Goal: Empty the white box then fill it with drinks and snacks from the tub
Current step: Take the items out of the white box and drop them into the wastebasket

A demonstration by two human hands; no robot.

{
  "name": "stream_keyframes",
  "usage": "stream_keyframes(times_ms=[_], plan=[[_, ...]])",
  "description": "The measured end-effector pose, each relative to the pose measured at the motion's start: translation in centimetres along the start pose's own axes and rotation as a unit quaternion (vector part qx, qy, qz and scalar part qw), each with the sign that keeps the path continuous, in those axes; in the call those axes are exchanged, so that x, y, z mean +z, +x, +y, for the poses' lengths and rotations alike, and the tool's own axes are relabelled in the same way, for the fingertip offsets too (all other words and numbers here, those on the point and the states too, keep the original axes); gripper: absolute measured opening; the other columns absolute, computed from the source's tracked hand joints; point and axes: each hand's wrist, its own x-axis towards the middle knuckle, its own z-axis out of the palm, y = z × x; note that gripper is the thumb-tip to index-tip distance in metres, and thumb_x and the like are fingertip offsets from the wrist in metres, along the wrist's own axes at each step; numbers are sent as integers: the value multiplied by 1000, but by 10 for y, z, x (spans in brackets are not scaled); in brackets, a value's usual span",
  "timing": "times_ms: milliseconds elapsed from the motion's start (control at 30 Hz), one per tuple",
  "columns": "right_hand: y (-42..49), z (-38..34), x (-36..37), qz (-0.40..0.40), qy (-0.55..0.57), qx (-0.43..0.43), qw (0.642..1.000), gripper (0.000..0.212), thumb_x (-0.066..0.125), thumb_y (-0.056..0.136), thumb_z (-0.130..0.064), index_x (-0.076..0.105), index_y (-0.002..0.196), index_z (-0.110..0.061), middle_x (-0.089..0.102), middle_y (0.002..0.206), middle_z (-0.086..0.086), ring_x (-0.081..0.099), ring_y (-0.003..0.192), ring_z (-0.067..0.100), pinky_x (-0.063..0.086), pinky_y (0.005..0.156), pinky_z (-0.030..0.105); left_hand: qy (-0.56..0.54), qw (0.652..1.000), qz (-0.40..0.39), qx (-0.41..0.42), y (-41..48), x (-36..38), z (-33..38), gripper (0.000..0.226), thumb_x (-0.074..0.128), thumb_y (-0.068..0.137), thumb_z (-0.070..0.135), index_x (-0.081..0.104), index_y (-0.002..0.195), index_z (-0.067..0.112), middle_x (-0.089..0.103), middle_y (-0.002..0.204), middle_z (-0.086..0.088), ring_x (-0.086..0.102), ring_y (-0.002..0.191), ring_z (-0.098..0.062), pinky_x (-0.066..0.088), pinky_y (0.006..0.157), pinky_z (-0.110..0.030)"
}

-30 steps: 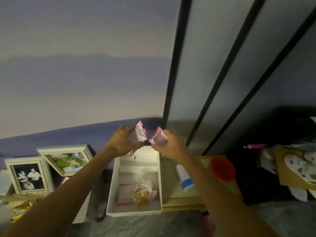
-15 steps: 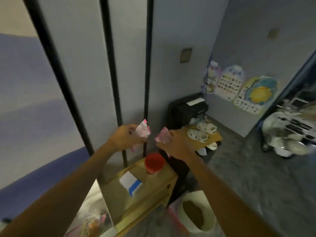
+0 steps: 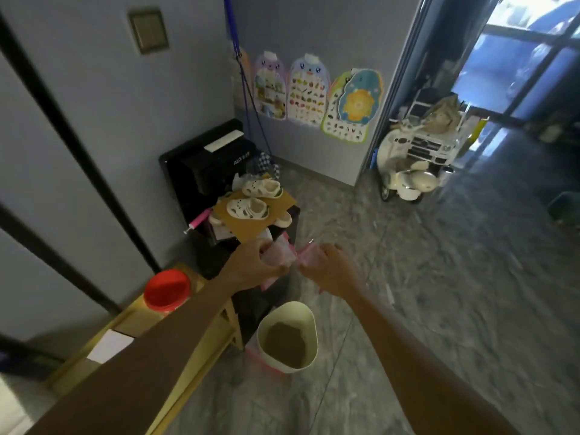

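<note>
My left hand (image 3: 254,266) grips a pale pink and white packet (image 3: 279,257), held up at chest height. My right hand (image 3: 329,268) holds a second pink packet (image 3: 309,255) just to the right of it. Both packets hang above a cream bin (image 3: 287,335) that stands on the floor, a brown liner or contents showing inside it. The white box and the tub are out of view.
A low yellow wooden shelf (image 3: 201,340) at lower left carries a red-lidded jar (image 3: 167,288) and a white carton (image 3: 110,345). Behind stand a black appliance (image 3: 207,164), white sandals (image 3: 251,207) on cardboard, and a toy scooter (image 3: 408,180). Grey marbled floor spreads to the right.
My view has swung right, away from the white box toward the room and the bin. Both hands have kept the pink packets and now hover over the bin.
</note>
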Motion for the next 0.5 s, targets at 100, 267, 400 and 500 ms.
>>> stream_keyframes(times_ms=[100, 267, 400, 500], plan=[[36, 52, 46, -15, -2, 21, 1000, 54, 59, 92, -68, 62, 121, -23, 64, 114, -2, 69, 101, 22, 53, 75, 30, 12, 997, -32, -76, 30, 57, -37, 81, 88, 72, 61, 59, 137, 22, 61, 122, 7, 62, 109, -12, 57, 95, -35], [79, 131, 178, -8, 73, 91, 993, 72, 76, 82, -71, 57, 136, -27, 59, 131, -6, 58, 82, 0, 37, 60, 11, 17, 986, -56, -156, 65, 169, -142, 77, 88, 73, 58, 60, 135, 23, 60, 122, 6, 63, 109, -14, 58, 97, -41], [108, 192, 314, -44, 90, 123, 987, 52, 72, 86, -70, 66, 124, -35, 62, 107, -13, 61, 86, 6, 54, 70, 24, 44, 978, -74, -190, 85, 277, -256, 67, 82, 77, 62, 65, 129, 24, 63, 113, 12, 65, 98, -9, 56, 82, -27], [125, 227, 402, -77, 117, 149, 979, 29, 67, 93, -61, 66, 109, -37, 72, 92, -11, 72, 75, 7, 64, 73, 34, 76, 972, -91, -202, 92, 350, -330, 66, 78, 87, 53, 58, 140, 19, 62, 134, 3, 62, 121, -19, 49, 96, -28]])
